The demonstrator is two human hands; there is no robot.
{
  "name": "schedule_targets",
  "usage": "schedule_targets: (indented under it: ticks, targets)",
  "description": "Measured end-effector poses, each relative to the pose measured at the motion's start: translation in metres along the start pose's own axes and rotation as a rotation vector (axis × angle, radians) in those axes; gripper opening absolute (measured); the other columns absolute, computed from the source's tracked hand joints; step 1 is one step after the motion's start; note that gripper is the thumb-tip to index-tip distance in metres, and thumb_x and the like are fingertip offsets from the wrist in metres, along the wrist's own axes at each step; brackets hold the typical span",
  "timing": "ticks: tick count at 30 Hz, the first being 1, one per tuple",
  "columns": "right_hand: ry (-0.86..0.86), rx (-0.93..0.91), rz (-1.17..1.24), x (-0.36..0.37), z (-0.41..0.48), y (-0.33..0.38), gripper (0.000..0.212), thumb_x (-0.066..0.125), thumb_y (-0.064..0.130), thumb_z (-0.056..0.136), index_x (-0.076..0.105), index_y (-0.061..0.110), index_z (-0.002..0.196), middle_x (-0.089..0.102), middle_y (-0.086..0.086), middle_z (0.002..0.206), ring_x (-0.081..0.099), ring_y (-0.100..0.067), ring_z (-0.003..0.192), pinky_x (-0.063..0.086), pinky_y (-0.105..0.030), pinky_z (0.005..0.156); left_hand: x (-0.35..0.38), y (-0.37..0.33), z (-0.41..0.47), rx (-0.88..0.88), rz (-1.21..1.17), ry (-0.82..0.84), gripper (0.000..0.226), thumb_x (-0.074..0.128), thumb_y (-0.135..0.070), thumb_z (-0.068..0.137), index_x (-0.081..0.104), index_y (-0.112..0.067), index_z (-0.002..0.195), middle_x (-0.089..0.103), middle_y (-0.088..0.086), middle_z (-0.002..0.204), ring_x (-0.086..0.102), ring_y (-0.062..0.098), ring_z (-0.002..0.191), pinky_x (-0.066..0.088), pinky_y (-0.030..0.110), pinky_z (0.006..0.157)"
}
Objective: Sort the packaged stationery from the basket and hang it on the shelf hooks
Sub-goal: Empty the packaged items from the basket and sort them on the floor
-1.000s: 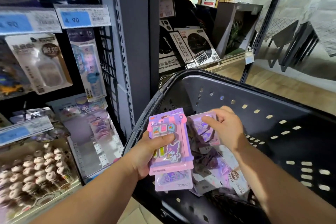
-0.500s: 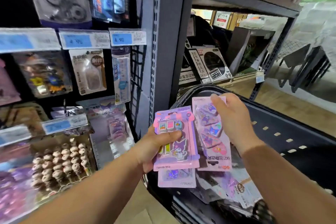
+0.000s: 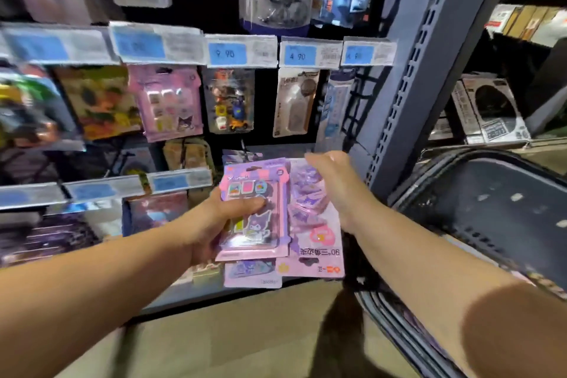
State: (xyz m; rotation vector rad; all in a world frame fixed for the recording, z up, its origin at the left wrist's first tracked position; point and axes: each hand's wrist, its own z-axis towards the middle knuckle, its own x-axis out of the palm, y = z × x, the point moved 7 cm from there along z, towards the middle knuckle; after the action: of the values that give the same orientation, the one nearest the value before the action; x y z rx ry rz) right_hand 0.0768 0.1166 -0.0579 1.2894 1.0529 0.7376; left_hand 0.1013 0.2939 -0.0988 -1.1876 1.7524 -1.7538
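Observation:
My left hand (image 3: 214,221) grips a purple and pink cartoon stationery pack (image 3: 260,224), thumb across its front, with a second purple pack (image 3: 253,275) showing below it. Beside it, my right hand (image 3: 333,181) holds a pink pack of clear-wrapped pieces (image 3: 313,236) upside down by its far end. Both hands are in front of the shelf hooks. A matching pink and purple pack (image 3: 168,101) hangs on the upper row at the left. The black basket (image 3: 497,202) lies at the right, its contents hidden from here.
Blue price labels (image 3: 297,55) run along the rails above hanging packs of toys and erasers. A grey perforated upright (image 3: 411,89) separates the hooks from a shelf with boxed items (image 3: 487,110). Tan floor lies below.
Both hands moved left from over the basket to the hook display. The right hand lifted the pink pack out of the basket and carried it beside the left hand's packs.

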Motion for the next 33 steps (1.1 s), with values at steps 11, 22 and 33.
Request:
schedule_targets:
  ticks: [11, 22, 33]
  targets:
    - [0.309, 0.328, 0.129, 0.140, -0.022, -0.136, 0.034, 0.074, 0.018, 0.062, 0.067, 0.005, 0.093, 0.067, -0.017, 0.090, 0.064, -0.028, 0.080, 0.049, -0.039, 0.075, -0.119, 0.099, -0.058, -0.160, -0.150, -0.216, 0.065, 0.097, -0.030, 0.027, 0.076, -0.009, 0.085, 0.074, 0.003, 0.071, 0.070, 0.010, 0.056, 0.050, 0.019, 0.041]
    - [0.445, 0.819, 0.210, 0.177, -0.069, -0.232, 0.021, 0.051, 0.025, 0.098, 0.056, 0.010, 0.111, 0.069, -0.016, 0.089, 0.069, -0.030, 0.073, 0.056, -0.038, 0.069, -0.150, 0.204, -0.077, -0.455, -0.271, -0.257, 0.115, 0.101, -0.023, 0.024, 0.049, -0.012, 0.126, 0.073, 0.019, 0.098, 0.073, 0.031, 0.076, 0.060, 0.045, 0.064]
    - [0.637, 0.673, 0.039, 0.175, -0.065, -0.239, 0.020, 0.068, 0.001, 0.082, 0.065, 0.005, 0.101, 0.074, -0.016, 0.093, 0.073, -0.026, 0.085, 0.056, -0.038, 0.078, -0.183, 0.214, -0.093, -0.406, -0.242, -0.322, 0.087, 0.100, -0.031, 0.022, 0.067, -0.013, 0.100, 0.074, 0.015, 0.089, 0.073, 0.028, 0.072, 0.061, 0.042, 0.063]
